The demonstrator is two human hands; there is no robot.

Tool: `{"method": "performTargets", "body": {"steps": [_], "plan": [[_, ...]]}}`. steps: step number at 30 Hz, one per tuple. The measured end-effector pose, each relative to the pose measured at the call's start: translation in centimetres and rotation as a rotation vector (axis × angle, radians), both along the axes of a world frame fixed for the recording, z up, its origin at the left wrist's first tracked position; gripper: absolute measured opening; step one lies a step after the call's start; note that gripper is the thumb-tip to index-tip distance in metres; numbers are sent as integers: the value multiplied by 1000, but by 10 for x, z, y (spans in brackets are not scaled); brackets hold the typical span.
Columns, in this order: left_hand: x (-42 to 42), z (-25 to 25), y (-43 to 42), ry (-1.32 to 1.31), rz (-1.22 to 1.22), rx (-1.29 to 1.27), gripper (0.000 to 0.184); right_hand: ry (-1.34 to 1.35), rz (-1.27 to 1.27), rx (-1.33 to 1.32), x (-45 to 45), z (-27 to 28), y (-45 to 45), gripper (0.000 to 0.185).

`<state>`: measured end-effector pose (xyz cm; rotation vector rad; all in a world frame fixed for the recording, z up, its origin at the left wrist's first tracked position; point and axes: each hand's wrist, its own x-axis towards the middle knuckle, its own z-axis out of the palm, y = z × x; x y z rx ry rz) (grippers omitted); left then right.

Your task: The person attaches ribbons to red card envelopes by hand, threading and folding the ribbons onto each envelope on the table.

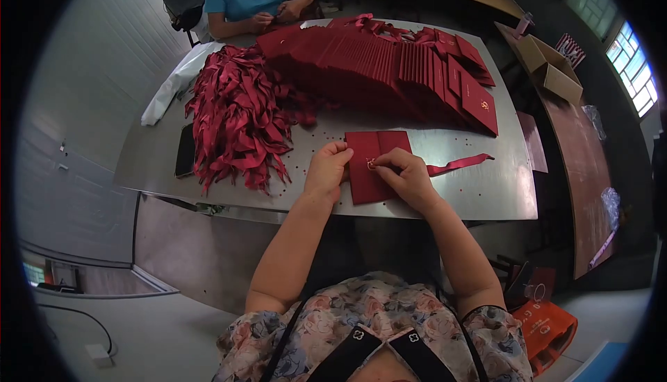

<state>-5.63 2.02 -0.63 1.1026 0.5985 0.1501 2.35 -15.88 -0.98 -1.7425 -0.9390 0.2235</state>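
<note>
One left hand clamps one red folder; one right hand, pinched together, apparently touches its front.

Gold emblem on red folder; orange bag lettering unclear

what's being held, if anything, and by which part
The left hand holds a rectangular, dark red card folder with a gold emblem by its left edge; the right hand touches it near the emblem.

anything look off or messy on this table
Small dark specks lie scattered on the metal table, like stray scraps. The ribbon heap looks tangled beside the orderly red folders. No damage or spilled liquid is visible.
</note>
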Motion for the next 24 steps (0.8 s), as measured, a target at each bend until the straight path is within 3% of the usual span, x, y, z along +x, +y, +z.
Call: {"method": "performTargets", "body": {"steps": [2,11,22,24], "plan": [[7,-14,6,-96,37,-75,16,3,7,1,0,0,-1,14],[1,9,-9,-122,143,-371,30,2,17,0,0,0,0,15],[-5,3,-7,-187,95,-374,20,-5,-2,59,1,-4,1,14],[-5,-2,-6,-207,91,-402,19,118,-13,101,0,-3,1,13]]}}
